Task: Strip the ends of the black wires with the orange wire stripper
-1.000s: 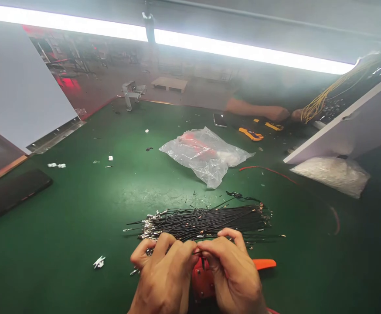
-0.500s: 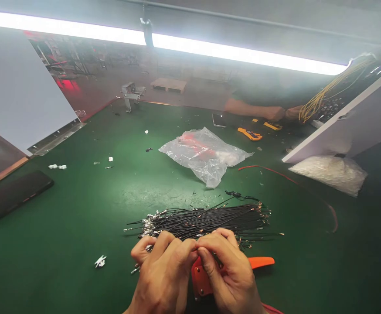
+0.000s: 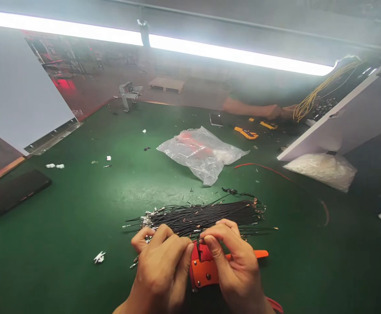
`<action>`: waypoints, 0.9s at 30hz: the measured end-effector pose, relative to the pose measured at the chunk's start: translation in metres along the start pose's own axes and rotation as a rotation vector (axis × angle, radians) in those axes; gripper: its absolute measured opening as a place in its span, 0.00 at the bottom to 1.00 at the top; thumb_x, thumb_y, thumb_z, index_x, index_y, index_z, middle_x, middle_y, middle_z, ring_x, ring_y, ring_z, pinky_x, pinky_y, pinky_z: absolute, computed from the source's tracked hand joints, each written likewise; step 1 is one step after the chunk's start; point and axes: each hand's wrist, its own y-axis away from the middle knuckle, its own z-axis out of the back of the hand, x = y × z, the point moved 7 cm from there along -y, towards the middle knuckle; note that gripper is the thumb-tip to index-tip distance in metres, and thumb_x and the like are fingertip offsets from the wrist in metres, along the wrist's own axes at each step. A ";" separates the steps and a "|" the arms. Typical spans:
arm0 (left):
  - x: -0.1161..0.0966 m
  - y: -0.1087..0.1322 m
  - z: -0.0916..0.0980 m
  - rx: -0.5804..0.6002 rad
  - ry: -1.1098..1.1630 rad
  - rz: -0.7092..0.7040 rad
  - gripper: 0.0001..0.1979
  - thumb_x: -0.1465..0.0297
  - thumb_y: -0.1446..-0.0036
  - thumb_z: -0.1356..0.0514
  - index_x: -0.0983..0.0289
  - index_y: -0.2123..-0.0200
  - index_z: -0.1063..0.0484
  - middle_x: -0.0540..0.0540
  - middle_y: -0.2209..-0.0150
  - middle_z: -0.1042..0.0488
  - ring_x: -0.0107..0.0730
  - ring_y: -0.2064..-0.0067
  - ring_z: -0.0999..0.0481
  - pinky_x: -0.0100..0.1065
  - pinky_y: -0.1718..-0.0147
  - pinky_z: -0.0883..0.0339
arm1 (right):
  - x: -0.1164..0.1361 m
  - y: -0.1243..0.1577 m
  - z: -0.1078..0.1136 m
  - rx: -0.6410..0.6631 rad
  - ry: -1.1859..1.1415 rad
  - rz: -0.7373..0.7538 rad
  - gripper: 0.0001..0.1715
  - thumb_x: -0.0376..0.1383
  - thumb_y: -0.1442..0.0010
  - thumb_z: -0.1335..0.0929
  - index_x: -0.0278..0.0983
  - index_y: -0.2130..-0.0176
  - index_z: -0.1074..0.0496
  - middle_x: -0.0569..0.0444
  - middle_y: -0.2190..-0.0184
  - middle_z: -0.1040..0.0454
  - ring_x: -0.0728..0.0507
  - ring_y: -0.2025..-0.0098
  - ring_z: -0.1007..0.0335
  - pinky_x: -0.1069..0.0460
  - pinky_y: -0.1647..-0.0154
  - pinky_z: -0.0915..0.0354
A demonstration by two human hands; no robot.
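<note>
My left hand (image 3: 164,266) is closed, thumb pressed to forefinger, on a thin black wire (image 3: 197,239). Opposite it, my right hand (image 3: 234,257) pinches the same short stretch of wire, with a small gap between the two sets of fingertips. Just below the fingertips lies an orange and red hand tool (image 3: 206,272), apparently wire strippers; its orange handle sticks out past my right hand. Beyond both hands lies a bundle of black wires (image 3: 206,216), with silvery terminals at the left ends and bare copper at the right. My fingers cover part of the tool and bundle.
A clear plastic bag (image 3: 202,150) with red and white contents lies mid-table. Yellow-handled tools (image 3: 246,133), a phone (image 3: 216,119) and a co-worker's arm (image 3: 252,108) are behind. A white panel (image 3: 337,115) stands right; white connectors (image 3: 99,257) lie left.
My fingertips have drawn slightly apart, so a bit of wire and the tool's red jaws now show between them. The whole view has shifted a little.
</note>
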 end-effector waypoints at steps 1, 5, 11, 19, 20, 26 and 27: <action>-0.001 0.000 0.000 -0.004 -0.001 -0.009 0.11 0.79 0.35 0.44 0.59 0.67 0.28 0.43 0.77 0.31 0.29 0.72 0.31 0.45 0.58 0.53 | -0.004 -0.001 0.001 -0.008 -0.079 -0.067 0.10 0.31 0.32 0.35 0.41 0.65 0.27 0.60 0.74 0.26 0.48 0.71 0.32 0.49 0.62 0.37; -0.006 0.001 -0.001 -0.011 -0.025 -0.060 0.11 0.79 0.35 0.44 0.59 0.66 0.26 0.42 0.77 0.32 0.28 0.74 0.31 0.44 0.58 0.53 | -0.022 -0.001 -0.008 0.082 -0.535 -0.410 0.19 0.46 0.33 0.32 0.40 0.72 0.26 0.57 0.77 0.26 0.48 0.74 0.33 0.54 0.72 0.37; 0.001 -0.001 -0.002 -0.006 -0.003 -0.037 0.10 0.79 0.34 0.45 0.60 0.63 0.27 0.43 0.76 0.30 0.28 0.73 0.30 0.43 0.57 0.52 | -0.024 -0.003 -0.005 0.161 -0.368 -0.415 0.21 0.49 0.33 0.33 0.40 0.71 0.23 0.54 0.74 0.23 0.45 0.69 0.29 0.51 0.66 0.33; 0.002 -0.003 0.004 -0.074 -0.038 -0.070 0.10 0.83 0.35 0.44 0.63 0.60 0.29 0.45 0.72 0.25 0.27 0.73 0.31 0.40 0.58 0.48 | -0.001 0.001 0.040 0.259 0.421 0.050 0.16 0.42 0.33 0.32 0.43 0.47 0.29 0.50 0.57 0.19 0.38 0.58 0.21 0.42 0.59 0.22; 0.003 -0.003 0.003 -0.066 -0.054 -0.062 0.10 0.83 0.35 0.45 0.63 0.59 0.29 0.45 0.72 0.26 0.27 0.73 0.31 0.40 0.57 0.48 | -0.004 0.009 0.042 0.360 0.495 0.074 0.22 0.41 0.36 0.29 0.44 0.44 0.31 0.48 0.52 0.20 0.36 0.53 0.21 0.39 0.55 0.22; 0.003 -0.004 0.002 -0.036 -0.048 -0.044 0.10 0.81 0.35 0.45 0.62 0.58 0.29 0.45 0.72 0.28 0.29 0.71 0.29 0.40 0.56 0.49 | -0.033 0.066 0.052 0.637 0.779 0.118 0.52 0.34 0.54 0.23 0.35 0.34 0.40 0.33 0.41 0.27 0.25 0.44 0.26 0.32 0.51 0.22; 0.003 -0.004 0.003 -0.052 -0.039 -0.032 0.10 0.81 0.35 0.45 0.62 0.59 0.29 0.45 0.72 0.28 0.29 0.71 0.30 0.41 0.57 0.49 | -0.035 0.069 0.052 0.621 0.798 0.118 0.51 0.33 0.56 0.23 0.32 0.35 0.39 0.31 0.43 0.26 0.24 0.45 0.24 0.32 0.52 0.21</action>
